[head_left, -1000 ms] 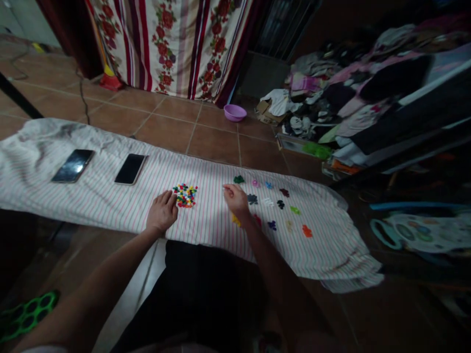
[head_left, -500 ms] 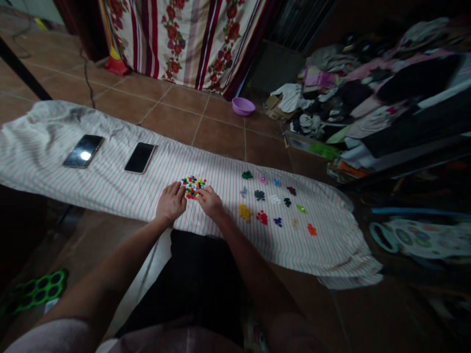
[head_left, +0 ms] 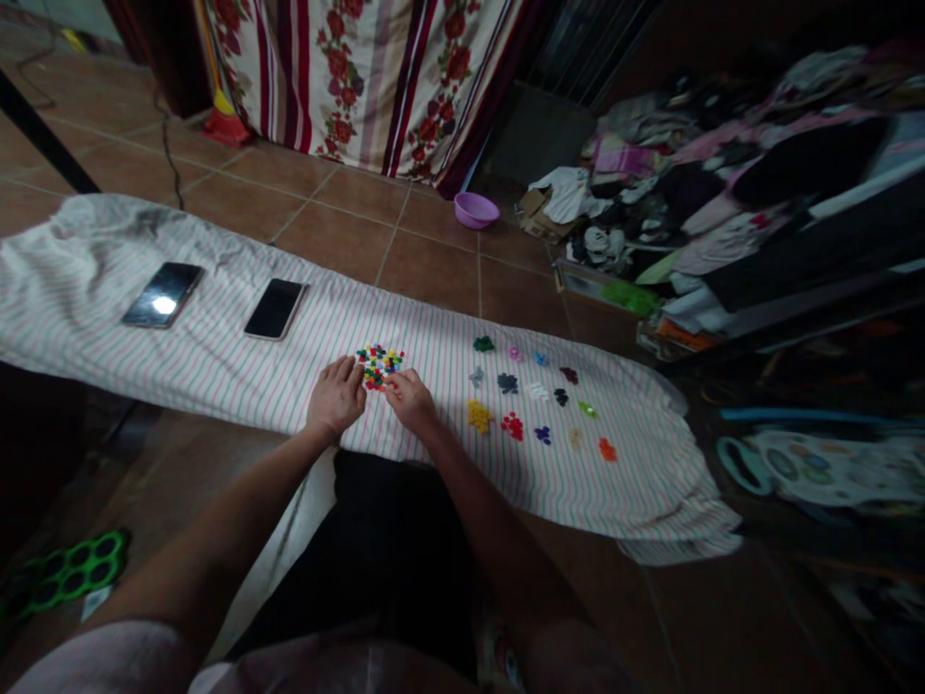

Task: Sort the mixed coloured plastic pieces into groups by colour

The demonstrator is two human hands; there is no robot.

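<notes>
A mixed pile of small coloured pieces [head_left: 381,362] lies on a pink-striped cloth [head_left: 217,361] spread over the floor. My left hand [head_left: 335,399] rests flat on the cloth at the pile's left edge, fingers stretched out. My right hand [head_left: 409,398] is at the pile's near right edge, fingers curled into a pinch on the pieces; what it holds is too small to see. To the right lie several small heaps sorted by colour: yellow [head_left: 478,416], red [head_left: 514,425], dark green [head_left: 484,343], orange [head_left: 607,449] and others.
Two phones [head_left: 163,295] [head_left: 275,308] lie on the cloth's left part. A purple bowl [head_left: 476,209] stands on the tiled floor near a flowered curtain [head_left: 361,77]. Piled clothes [head_left: 686,193] fill the right. A green ring holder [head_left: 68,571] lies at lower left.
My right hand has come back left from the sorted heaps to the mixed pile and now pinches at it. The left hand has stayed by the pile. The view shifted slightly.
</notes>
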